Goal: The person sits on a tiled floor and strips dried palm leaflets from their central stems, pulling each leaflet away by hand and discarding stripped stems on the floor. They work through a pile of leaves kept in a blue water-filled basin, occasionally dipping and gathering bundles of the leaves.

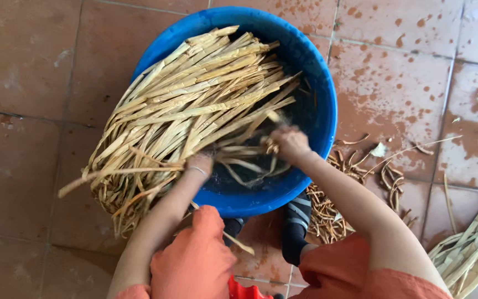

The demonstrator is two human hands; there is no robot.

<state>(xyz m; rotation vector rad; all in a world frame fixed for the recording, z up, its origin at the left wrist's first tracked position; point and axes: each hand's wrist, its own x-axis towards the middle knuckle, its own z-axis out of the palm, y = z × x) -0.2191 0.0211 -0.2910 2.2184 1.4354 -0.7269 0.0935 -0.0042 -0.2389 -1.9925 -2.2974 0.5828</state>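
One blue plastic basin (311, 72), your two hands, left (197, 165) and right (287, 141), one big bundle of straw strips (183, 111), a second at near right (471, 249), one heap of dry curled scraps (333, 213).

basin (316, 72): bright blue | strips (195, 105) across basin: pale straw yellow | floor tiles (23, 66) around basin: reddish terracotta, darker wet blotches right of basin | sleeves (195, 260) below basin: orange | sandal (296, 221): black, grey stripes

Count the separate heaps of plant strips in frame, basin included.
3. A big sheaf of pale strips lies across the blue basin, under both hands. A darker curled pile sits on the tiles right of the basin. A third bundle is cut off at the right edge; more may lie outside the frame.
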